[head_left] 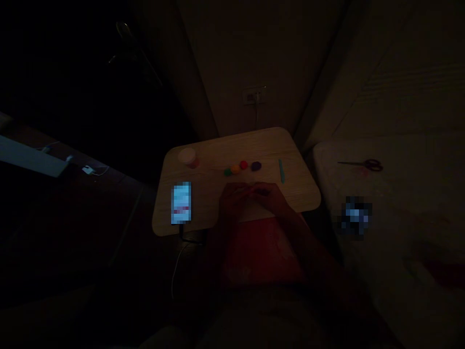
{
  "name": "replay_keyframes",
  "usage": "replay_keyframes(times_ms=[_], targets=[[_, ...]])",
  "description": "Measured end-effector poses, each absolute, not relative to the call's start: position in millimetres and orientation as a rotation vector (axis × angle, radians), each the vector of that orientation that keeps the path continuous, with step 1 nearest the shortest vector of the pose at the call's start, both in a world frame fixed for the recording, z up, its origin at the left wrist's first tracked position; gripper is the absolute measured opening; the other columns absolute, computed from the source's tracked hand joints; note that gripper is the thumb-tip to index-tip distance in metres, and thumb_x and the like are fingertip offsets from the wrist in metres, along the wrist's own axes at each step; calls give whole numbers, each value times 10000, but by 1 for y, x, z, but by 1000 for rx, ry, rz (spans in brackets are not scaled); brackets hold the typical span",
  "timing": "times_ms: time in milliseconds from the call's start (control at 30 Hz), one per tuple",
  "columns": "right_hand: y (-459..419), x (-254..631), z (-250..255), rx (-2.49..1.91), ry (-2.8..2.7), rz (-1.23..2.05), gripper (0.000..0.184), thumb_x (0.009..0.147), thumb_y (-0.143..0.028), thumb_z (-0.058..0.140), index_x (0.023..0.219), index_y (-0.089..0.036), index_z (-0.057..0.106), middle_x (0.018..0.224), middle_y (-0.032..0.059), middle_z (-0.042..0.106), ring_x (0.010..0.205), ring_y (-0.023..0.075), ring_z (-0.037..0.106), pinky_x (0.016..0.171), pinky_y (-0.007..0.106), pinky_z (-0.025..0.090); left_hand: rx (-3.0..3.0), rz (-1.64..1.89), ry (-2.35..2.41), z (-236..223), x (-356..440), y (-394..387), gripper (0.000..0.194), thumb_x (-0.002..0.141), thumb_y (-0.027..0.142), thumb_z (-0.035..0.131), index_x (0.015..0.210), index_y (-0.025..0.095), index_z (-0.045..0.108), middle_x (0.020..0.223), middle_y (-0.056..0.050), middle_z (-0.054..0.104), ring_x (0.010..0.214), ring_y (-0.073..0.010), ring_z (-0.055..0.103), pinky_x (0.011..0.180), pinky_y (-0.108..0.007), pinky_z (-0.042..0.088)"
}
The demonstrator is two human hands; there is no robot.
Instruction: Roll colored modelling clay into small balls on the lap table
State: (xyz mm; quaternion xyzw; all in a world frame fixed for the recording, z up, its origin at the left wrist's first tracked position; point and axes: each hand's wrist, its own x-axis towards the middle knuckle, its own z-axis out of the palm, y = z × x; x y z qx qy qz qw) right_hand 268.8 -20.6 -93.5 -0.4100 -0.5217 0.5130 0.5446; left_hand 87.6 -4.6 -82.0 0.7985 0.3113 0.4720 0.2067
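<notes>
The picture is very dark. Over the near part of a small wooden table (pixel 210 203), my left hand (pixel 232 196) and my right hand (pixel 269 194) meet, fingers bent and pressed together. What sits between the fingertips is too dark and small to make out. Just beyond my hands lie coloured lumps that look like modelling clay: a green lump (pixel 227 172), an orange lump (pixel 235 169), a red lump (pixel 243 165) and a purple lump (pixel 256 166). To their right is a thin turquoise stick-like tool (pixel 281 171).
A pale-lidded tub (pixel 188 156) stands at the table's back left. A lit phone (pixel 180 203) with a cable lies nearer me. On a pale surface to the right are scissors (pixel 363 164) and a blurred dark object (pixel 355 217). Behind the table is a wall socket (pixel 254 95).
</notes>
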Motion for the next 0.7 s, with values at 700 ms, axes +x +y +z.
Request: replay_keyframes(times_ms=[700], targets=[[-21, 271, -89, -981, -1282, 1275, 321, 757, -556, 836, 781, -236, 835, 854, 53, 795, 819, 207, 717, 830, 345, 556, 2069, 1337, 935, -81, 88, -8, 168, 936, 383, 723, 1006, 252, 801, 1077, -60, 684, 952, -173, 676, 817, -331, 588]])
